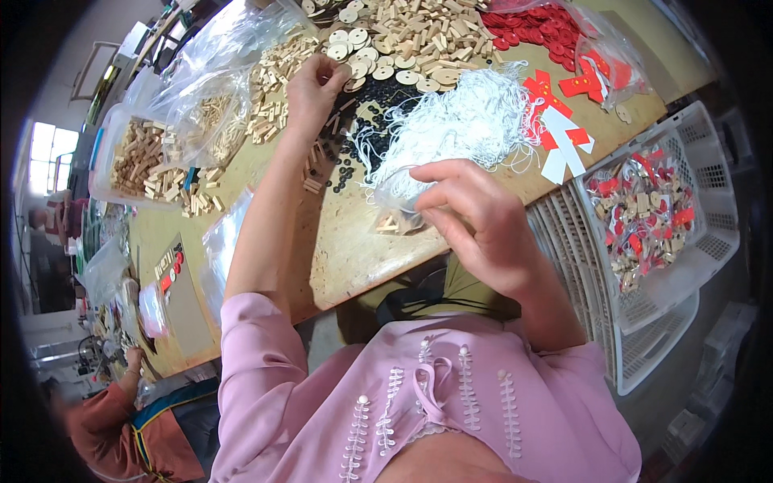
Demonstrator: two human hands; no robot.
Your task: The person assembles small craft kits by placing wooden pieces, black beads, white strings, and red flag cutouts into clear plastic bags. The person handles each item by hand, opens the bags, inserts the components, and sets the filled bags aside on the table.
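Nearest you, at the desk's (354, 258) near edge: your right hand (483, 221) hovers just above the wood, fingers (439, 173) curled together and pinched on a strand drawn from the white string tangle (459, 125). Held low and close, likely so the loose end stays in sight. A few small wooden pieces (394, 225) lie beneath it, touching the desk.

Further in, toward the desk's middle: your left hand (314, 88) reaches out, fingertips closed on one round wooden disc (352, 84) at the edge of the disc pile (370, 52). Black beads (366, 121) are scattered between that hand and the string.

Parts sit sorted by kind, each within arm's reach: wooden blocks (435, 32) at the far edge, red cut-outs (564, 40) toward the far right corner.

Off the right edge: a white basket (717, 233) holding what look like assembled pieces, apparently placed for dropping in.
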